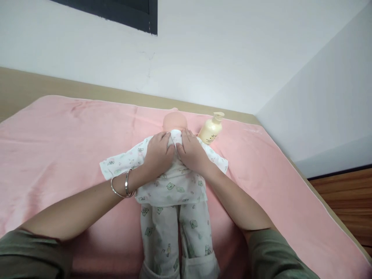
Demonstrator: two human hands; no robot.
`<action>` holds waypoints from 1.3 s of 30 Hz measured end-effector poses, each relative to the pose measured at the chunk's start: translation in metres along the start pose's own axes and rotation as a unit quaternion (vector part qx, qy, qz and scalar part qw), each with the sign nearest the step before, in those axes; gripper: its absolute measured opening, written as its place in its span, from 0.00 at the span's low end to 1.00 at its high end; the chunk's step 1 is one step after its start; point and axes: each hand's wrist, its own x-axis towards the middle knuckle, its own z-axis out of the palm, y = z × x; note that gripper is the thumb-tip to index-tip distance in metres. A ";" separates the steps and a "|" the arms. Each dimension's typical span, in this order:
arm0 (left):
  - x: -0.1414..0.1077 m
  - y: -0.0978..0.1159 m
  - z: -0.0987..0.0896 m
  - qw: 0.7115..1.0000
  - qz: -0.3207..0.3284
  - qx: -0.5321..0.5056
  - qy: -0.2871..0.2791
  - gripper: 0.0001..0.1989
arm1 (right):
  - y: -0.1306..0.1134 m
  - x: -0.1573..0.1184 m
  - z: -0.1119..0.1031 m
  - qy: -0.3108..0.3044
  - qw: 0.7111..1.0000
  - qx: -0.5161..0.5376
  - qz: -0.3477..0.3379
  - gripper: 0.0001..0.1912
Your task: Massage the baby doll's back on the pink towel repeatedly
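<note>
A baby doll lies on a pink cloth, the bald back of its head toward the wall. It wears a white printed top and matching trousers. My left hand rests flat on the upper left of the doll's back, and silver bangles circle that wrist. On the upper right of the back lies my right hand, fingers extended toward the doll's neck. Both thumbs point inward, close to each other. A cream pump bottle is just beyond the doll's right sleeve.
The pink cloth covers a light wooden surface that meets a white wall. A dark frame is on the wall at upper left. Brown wooden furniture stands at the right edge.
</note>
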 end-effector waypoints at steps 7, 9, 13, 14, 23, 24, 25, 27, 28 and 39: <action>0.006 -0.008 0.004 0.999 -0.023 -0.030 0.009 0.19 | -0.027 -0.028 -0.005 -0.015 0.998 -0.049 -0.028 0.30; 0.004 -0.006 0.005 0.999 -0.033 -0.035 0.019 0.19 | -0.022 -0.021 -0.005 -0.014 1.000 -0.014 -0.020 0.30; -0.001 -0.004 0.006 0.998 -0.028 -0.034 0.046 0.23 | -0.003 0.000 -0.002 0.003 0.998 0.037 0.045 0.30; -0.001 -0.004 0.007 0.998 -0.024 -0.033 0.048 0.23 | 0.000 0.004 -0.001 0.009 0.998 0.039 0.056 0.31; -0.002 -0.006 0.008 0.998 -0.012 -0.018 0.051 0.23 | 0.008 0.006 0.007 0.033 0.999 0.000 -0.001 0.32; -0.001 -0.006 0.008 0.998 -0.013 -0.017 0.051 0.23 | 0.008 0.006 0.007 0.034 0.999 -0.004 -0.004 0.32; -0.001 -0.006 0.008 0.999 -0.013 -0.017 0.051 0.23 | 0.008 0.006 0.006 0.035 0.999 -0.006 -0.006 0.31; -0.001 -0.006 0.008 0.999 -0.011 -0.014 0.048 0.23 | 0.009 0.007 0.005 0.036 0.999 -0.001 -0.007 0.30; -0.001 -0.005 0.008 0.999 -0.009 -0.012 0.046 0.23 | 0.009 0.007 0.004 0.037 0.999 0.004 -0.006 0.29; -0.003 0.006 -0.005 0.997 0.053 0.054 0.013 0.21 | 0.010 0.007 -0.001 0.034 0.999 0.000 -0.018 0.25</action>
